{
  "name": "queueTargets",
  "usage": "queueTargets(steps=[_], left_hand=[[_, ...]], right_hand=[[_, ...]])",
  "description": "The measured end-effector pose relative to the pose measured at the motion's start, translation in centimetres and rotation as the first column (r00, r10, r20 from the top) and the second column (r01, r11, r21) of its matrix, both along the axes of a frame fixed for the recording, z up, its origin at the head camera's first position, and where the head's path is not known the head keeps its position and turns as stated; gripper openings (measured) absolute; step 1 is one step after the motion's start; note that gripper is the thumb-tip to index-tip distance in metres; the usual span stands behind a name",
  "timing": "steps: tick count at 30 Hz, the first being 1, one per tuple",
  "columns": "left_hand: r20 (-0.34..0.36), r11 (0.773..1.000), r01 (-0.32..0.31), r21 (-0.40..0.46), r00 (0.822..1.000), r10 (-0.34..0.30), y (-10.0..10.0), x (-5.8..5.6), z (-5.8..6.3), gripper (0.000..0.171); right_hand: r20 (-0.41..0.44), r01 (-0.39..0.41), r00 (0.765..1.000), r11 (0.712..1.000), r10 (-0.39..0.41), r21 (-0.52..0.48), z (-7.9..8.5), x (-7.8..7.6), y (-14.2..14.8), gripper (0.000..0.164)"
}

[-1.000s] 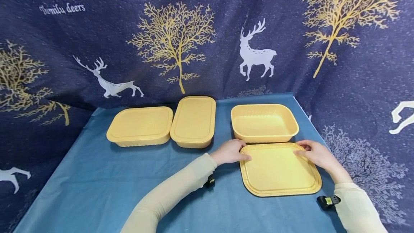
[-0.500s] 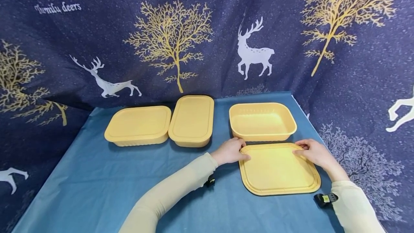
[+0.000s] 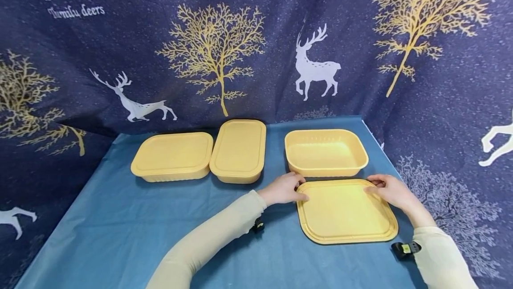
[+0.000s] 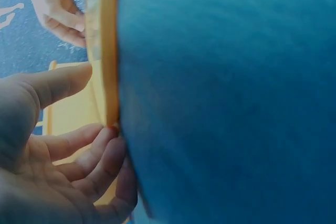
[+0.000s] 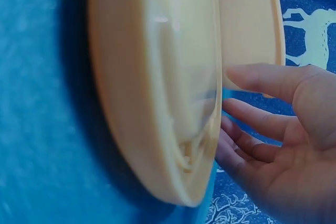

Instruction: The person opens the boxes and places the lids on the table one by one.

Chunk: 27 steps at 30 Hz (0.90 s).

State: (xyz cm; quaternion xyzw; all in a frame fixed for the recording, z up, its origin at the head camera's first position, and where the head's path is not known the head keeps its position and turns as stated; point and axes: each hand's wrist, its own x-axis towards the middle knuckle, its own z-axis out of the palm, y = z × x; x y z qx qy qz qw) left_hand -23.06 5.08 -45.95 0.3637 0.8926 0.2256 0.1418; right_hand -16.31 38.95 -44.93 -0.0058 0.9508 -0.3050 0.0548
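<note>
A yellow rectangular lid (image 3: 348,212) lies on the blue cloth, at the right of the head view. At its far left corner my left hand (image 3: 282,189) has the thumb on top and the fingers at the edge, pinching it. The far right corner is pinched by my right hand (image 3: 392,191) in the same way. In the left wrist view the lid's rim (image 4: 109,51) runs between thumb and fingers. The right wrist view shows the rim (image 5: 157,93) close up, with my right hand (image 5: 278,124) at its far side. Directly beyond the lid stands an open yellow box (image 3: 326,153).
To the left, a lidded yellow box (image 3: 174,155) lies sideways, beside another lidded yellow box (image 3: 239,148) set lengthwise. Blue cloth (image 3: 140,226) covers the table. A dark blue curtain (image 3: 276,57) with trees and deer hangs behind and at the sides.
</note>
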Motion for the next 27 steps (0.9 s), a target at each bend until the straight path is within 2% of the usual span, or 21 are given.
queueTargets(steps=[2, 5, 11, 17, 22, 27], left_hand=[[0.02, 1.0, 0.015, 0.012, 1.0, -0.015, -0.5, 0.1, 0.6, 0.054], [0.015, 0.999, 0.041, 0.008, 0.999, -0.041, -1.4, 0.1, 1.6, 0.052], [-0.06, 0.994, 0.099, 0.049, 0.994, -0.096, -3.5, -0.2, 3.7, 0.044], [-0.135, 0.989, 0.121, 0.08, 0.985, -0.11, -6.8, -1.4, 6.0, 0.041], [-0.182, 0.991, 0.077, 0.107, 0.982, -0.056, -10.3, -2.4, 7.6, 0.042], [-0.166, 0.985, -0.031, 0.172, 0.984, 0.06, -14.3, -2.9, 8.1, 0.043]], right_hand=[[-0.008, 0.013, 1.0, 1.0, -0.013, -0.009, 0.3, 0.1, 0.1, 0.056], [-0.043, 0.043, 0.998, 0.999, -0.043, 0.002, 0.9, 0.1, 0.1, 0.055], [-0.178, 0.099, 0.979, 0.995, -0.095, 0.018, 2.9, -0.2, -0.5, 0.048], [-0.297, 0.112, 0.948, 0.993, -0.119, -0.039, 5.1, -1.7, -3.0, 0.044], [-0.388, 0.067, 0.917, 0.995, -0.092, -0.078, 6.5, -3.6, -5.9, 0.04], [-0.429, 0.004, 0.902, 0.993, -0.054, -0.117, 7.0, -5.5, -9.5, 0.035]])
